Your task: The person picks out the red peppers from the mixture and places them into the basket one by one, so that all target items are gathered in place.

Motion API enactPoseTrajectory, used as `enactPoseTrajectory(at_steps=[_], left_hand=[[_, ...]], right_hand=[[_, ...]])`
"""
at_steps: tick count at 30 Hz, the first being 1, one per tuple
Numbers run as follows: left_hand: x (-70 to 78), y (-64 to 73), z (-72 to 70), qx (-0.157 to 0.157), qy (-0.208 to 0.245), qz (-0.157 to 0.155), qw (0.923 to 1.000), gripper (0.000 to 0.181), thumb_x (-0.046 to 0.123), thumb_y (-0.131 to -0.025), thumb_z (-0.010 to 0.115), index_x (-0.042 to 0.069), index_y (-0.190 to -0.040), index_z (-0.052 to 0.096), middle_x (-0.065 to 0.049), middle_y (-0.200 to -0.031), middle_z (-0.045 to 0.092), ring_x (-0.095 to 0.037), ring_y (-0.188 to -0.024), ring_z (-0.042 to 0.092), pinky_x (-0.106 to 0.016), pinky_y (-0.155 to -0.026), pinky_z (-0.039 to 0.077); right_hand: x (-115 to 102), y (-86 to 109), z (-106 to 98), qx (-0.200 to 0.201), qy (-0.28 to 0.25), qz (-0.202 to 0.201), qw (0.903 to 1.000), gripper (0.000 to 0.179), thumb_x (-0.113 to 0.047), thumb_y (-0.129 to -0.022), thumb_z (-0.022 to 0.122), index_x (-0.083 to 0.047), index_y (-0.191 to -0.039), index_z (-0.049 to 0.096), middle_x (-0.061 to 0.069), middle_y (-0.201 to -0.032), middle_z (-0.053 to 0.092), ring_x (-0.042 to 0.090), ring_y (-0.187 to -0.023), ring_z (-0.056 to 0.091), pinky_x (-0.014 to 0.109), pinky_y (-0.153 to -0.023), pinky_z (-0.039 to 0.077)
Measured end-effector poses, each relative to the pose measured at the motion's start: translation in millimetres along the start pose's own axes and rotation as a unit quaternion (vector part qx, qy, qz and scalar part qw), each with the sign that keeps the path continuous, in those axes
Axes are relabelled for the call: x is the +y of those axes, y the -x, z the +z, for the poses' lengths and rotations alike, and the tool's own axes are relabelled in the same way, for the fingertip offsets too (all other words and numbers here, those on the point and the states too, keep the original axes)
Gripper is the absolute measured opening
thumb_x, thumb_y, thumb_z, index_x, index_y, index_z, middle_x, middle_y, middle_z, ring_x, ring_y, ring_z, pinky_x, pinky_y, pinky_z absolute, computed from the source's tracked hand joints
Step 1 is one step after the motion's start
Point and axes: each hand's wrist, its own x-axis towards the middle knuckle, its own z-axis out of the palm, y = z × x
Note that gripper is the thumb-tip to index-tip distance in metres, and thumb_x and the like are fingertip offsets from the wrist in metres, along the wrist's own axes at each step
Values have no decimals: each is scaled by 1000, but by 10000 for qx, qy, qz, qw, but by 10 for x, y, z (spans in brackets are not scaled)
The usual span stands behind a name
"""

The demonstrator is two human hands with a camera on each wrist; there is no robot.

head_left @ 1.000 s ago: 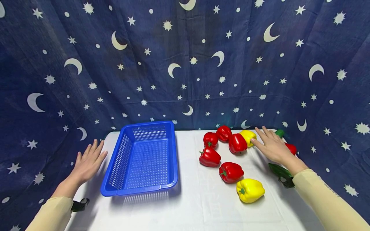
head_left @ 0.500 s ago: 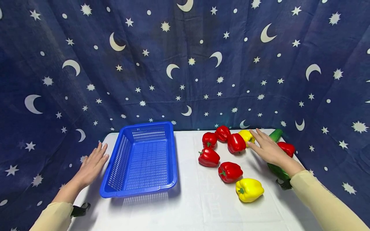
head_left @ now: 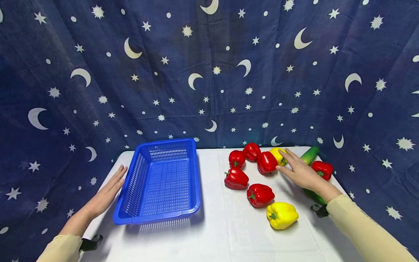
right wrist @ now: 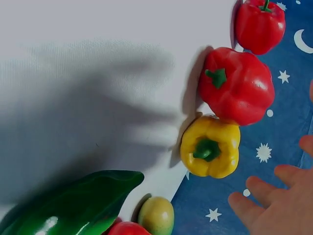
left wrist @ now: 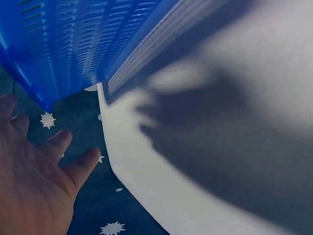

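My left hand (head_left: 106, 194) hovers beside the left wall of a blue plastic basket (head_left: 157, 218), fingers extended and nothing held. In the left wrist view the hand (left wrist: 39, 171) shows spread fingers below the basket's edge (left wrist: 73, 54). Over the right part of the table, my right hand (head_left: 302, 174) is held flat with fingers apart. Its fingertips overlap a yellow bell pepper (head_left: 275, 154) in the head view, near a red bell pepper (head_left: 267, 162). The right wrist view has that hand (right wrist: 281, 200) at lower right, apart from the yellow pepper (right wrist: 210, 147).
Several red bell peppers (head_left: 260, 195) lie in the middle right, with another yellow pepper (head_left: 282, 215) in front. Along the right edge are a green cucumber (head_left: 309, 155), a red pepper (head_left: 322, 170) and a dark green vegetable (head_left: 315, 196). A star-patterned curtain (head_left: 209, 91) surrounds the white table (head_left: 219, 233).
My left hand has moved right toward the basket and turned more on its edge. My right hand has shifted slightly left, uncovering more of the cucumber and the red pepper at the right edge.
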Motion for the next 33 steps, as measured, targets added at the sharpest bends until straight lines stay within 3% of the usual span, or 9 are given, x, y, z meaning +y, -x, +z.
enactPoseTrajectory(at_steps=[8, 19, 27, 33], left_hand=[[-50, 43, 59, -110, 543, -38, 9985, 55, 26, -113, 28, 6, -163, 16, -24, -169, 0, -56, -149, 5, -80, -100, 23], [-40, 86, 89, -99, 676, -202, 9975, 53, 27, -112, 32, 5, -160, 27, -20, -170, 5, -61, -145, 16, -77, -96, 35], [-81, 107, 136, -49, 966, -191, 9951, 42, 22, -111, 34, 3, -148, 40, -18, -170, 9, -60, -144, 20, -60, -91, 45], [-131, 118, 171, 35, 1438, -336, 9890, 34, 11, -106, 33, 1, -138, 37, -14, -171, 5, -59, -147, 13, -53, -91, 45]], right_hand=[[-39, 5, 59, -96, -63, -74, 9999, 84, -57, -99, 56, -14, -163, 23, 24, -168, 12, 53, -147, 21, 76, -104, 25], [-54, -30, 149, -158, -70, -388, 9991, 89, -60, -95, 60, -11, -161, 26, 27, -166, 16, 53, -146, 24, 74, -105, 27], [-104, -78, 171, -227, -239, -397, 9987, 87, -56, -96, 63, -13, -162, 25, 28, -165, 19, 52, -145, 27, 73, -103, 31], [-145, -141, 171, -290, -306, -380, 9984, 85, -46, -97, 67, -13, -162, 24, 29, -163, 21, 53, -145, 27, 72, -103, 33]])
